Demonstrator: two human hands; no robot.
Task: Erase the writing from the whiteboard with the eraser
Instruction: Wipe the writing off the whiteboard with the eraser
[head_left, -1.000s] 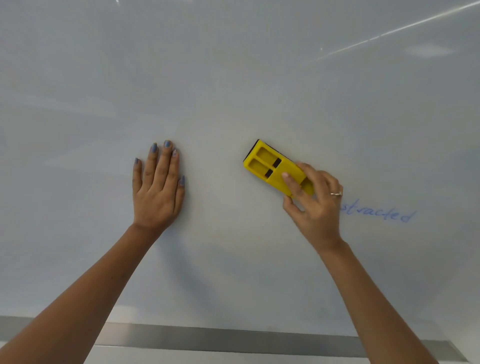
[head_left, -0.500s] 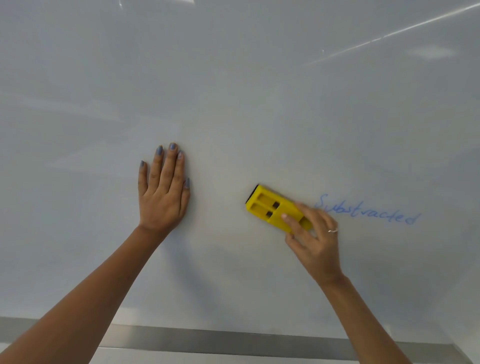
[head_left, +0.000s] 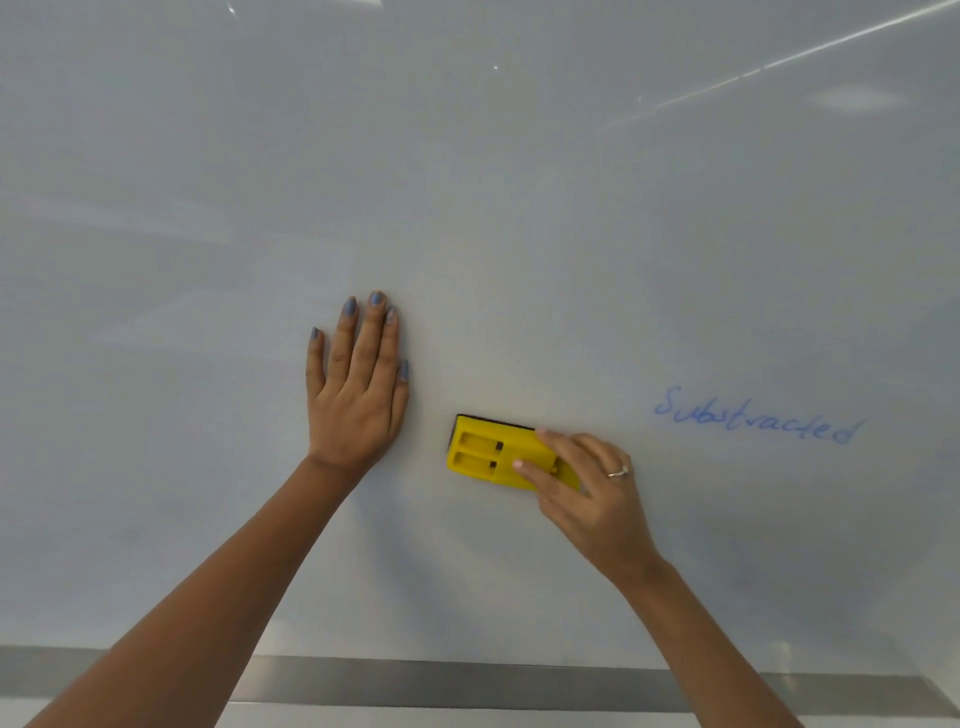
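one word of blue writing (head_left: 753, 415) left on whiteboard (head_left: 519, 182), up and right of right grip (head_left: 587, 488). right grip clamped on yellow eraser (head_left: 493, 454), pressed flat to board. left grip (head_left: 358, 384) flat, fingers straight, bracing. next: sweep eraser rightward across writing.

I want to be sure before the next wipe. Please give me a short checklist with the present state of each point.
1. Right hand grips the yellow eraser: ok.
2. Eraser lies flat against the whiteboard: it looks so, ok.
3. Left hand rests flat on the board, away from the eraser's way to the word: ok.
4. Blue word "Substracted" is fully in view, to the right of the eraser: ok.
5. Word erased: not ok, it is whole.
6. Enough pressure on the eraser: cannot tell.
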